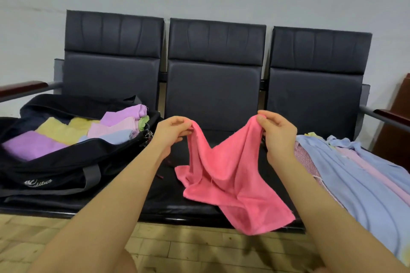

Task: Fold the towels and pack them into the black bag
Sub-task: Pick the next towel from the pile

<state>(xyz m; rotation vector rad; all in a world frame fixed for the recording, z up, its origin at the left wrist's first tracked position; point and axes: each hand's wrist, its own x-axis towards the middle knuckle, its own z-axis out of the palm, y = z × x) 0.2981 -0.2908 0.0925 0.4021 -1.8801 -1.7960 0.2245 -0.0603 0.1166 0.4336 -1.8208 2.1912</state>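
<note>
The pink towel (230,175) hangs unfolded over the middle seat of the black bench (213,95), its top edge lifted and sagging between two raised corners while its lower part lies crumpled on the cushion and droops over the near edge. The left hand (173,131) pinches the left corner between thumb and fingertips; the right hand (277,133) pinches the right corner the same way, the two hands held apart at about the same height.

On the left seat sits the black bag (51,168), open at the top, already holding several folded towels (73,133) in purple, yellow, pale pink, light blue and green, packed side by side. On the right seat lies a pile of unfolded cloths (355,173), mostly light blue with a pink strip and a patterned piece at its left edge.

By the look of it the task is well under way: a good share is packed, this towel's first fold is not yet made, and the right-hand pile remains.
</note>
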